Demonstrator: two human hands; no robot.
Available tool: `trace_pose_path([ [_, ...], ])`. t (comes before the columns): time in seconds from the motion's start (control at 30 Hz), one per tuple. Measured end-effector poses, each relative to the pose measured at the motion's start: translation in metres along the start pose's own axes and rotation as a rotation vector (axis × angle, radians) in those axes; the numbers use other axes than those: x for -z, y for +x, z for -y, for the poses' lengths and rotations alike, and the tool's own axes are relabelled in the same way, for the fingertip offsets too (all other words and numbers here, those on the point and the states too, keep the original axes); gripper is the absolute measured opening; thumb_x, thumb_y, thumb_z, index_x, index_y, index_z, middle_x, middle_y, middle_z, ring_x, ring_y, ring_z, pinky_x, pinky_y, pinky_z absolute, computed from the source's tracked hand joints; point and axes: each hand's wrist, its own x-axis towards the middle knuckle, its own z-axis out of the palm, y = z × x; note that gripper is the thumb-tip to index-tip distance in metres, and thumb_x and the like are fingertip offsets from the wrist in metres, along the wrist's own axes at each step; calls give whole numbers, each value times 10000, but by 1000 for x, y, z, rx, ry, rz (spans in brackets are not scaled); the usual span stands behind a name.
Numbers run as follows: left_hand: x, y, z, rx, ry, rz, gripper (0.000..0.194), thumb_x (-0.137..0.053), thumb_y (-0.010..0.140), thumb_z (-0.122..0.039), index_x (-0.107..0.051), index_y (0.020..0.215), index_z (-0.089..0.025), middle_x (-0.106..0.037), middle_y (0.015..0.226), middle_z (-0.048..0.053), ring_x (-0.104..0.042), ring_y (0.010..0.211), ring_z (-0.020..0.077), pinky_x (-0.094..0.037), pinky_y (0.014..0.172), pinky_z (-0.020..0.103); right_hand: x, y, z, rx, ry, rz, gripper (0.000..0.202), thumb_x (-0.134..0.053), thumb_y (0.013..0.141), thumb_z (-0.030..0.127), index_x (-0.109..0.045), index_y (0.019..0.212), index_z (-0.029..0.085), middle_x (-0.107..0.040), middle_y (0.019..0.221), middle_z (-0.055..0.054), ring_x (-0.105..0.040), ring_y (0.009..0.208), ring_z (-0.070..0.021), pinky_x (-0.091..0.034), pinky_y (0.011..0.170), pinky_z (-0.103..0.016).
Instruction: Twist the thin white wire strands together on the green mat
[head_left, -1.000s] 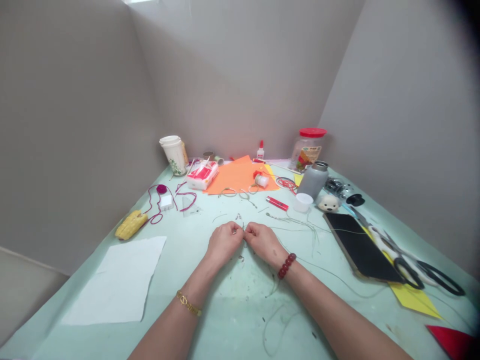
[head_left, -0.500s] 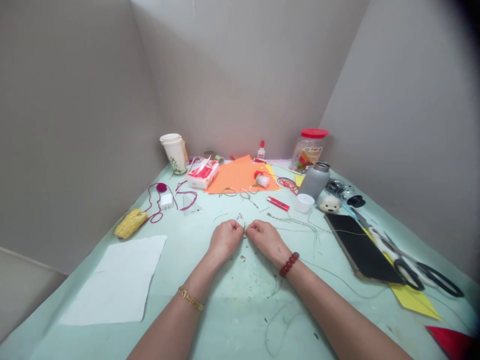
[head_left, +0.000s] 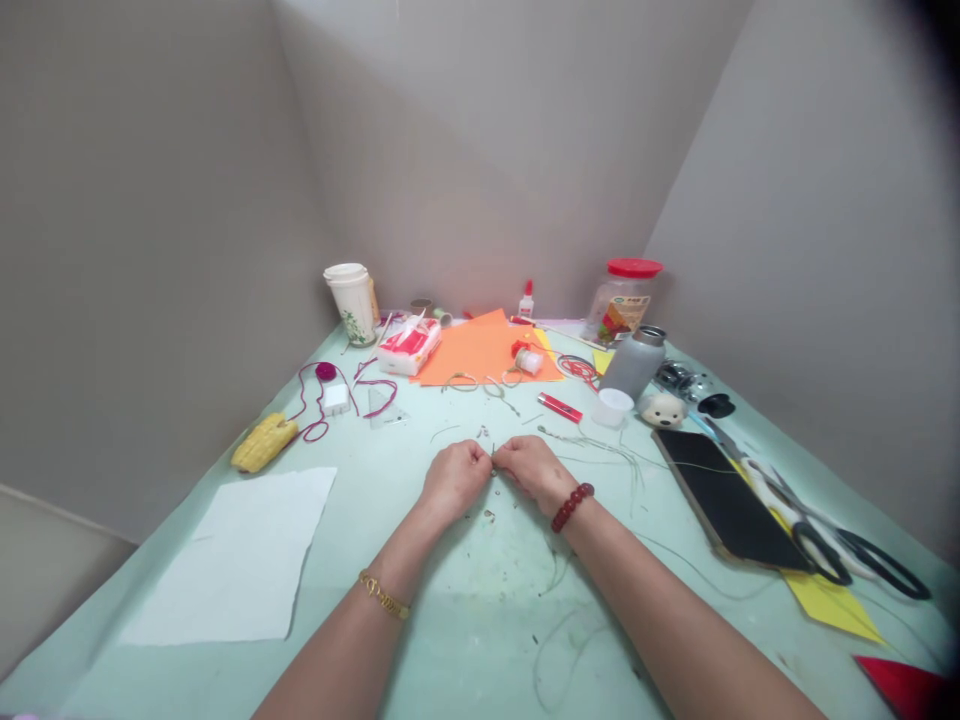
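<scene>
Your left hand [head_left: 456,482] and right hand [head_left: 536,470] nearly touch, fingers [head_left: 505,456] pinching a thin, dark, cord-like strand [head_left: 493,450], likely for close control.

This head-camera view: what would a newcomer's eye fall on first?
Probably the bright orange paper sheets, at the back centre of the pale green table. Nearer, the bare left hand and bare right hand pinch something thin, too small to identify. A clear, red-lidded jar stands at back right.
</scene>
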Motion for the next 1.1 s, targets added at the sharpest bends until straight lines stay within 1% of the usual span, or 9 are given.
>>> trace_pose_path([
  [0.1,2,0,-1,-4,6,8,208,-431,748,-281,-608,719,-175,-626,696,10,-486,598,110,-299,516,200,6,1,4,-67,88,131,187,-451,586,133,-320,469,196,-214,367,86,-154,344,-40,-85,366,-224],
  [0.23,5,-2,-5,10,24,9,205,-425,748,-275,-602,708,-180,-624,697,8,-484,600,112,-292,515,201,12,4,8,-112,86,192,194,-464,577,114,-322,469,188,-228,369,85,-164,345,-34,-84,362,-212],
  [0.5,5,-3,-5,-20,47,16,213,-412,757,-276,-596,705,-182,-623,697,17,-489,600,119,-287,517,209,9,-1,14,-125,101,167,200,-439,604,71,-318,492,184,-235,373,86,-158,347,-32,-70,373,-216],
  [0.7,5,-4,-8,-35,105,-11,225,-386,769,-257,-588,697,-188,-630,707,22,-515,622,132,-295,536,221,7,0,9,-108,113,143,188,-441,618,82,-328,511,187,-235,371,87,-159,341,-35,-74,373,-224],
  [0.87,7,-6,-10,-43,132,3,234,-382,780,-261,-596,721,-185,-643,747,35,-529,650,141,-310,554,223,6,3,5,-103,95,122,156,-454,608,92,-352,538,188,-249,384,88,-162,340,-35,-77,373,-227],
  [1.1,6,-3,-7,-56,136,5,235,-380,781,-265,-589,710,-183,-638,734,29,-516,635,133,-303,549,219,8,2,2,-68,94,160,152,-459,597,109,-351,524,188,-247,394,87,-165,346,-36,-83,364,-224],
])
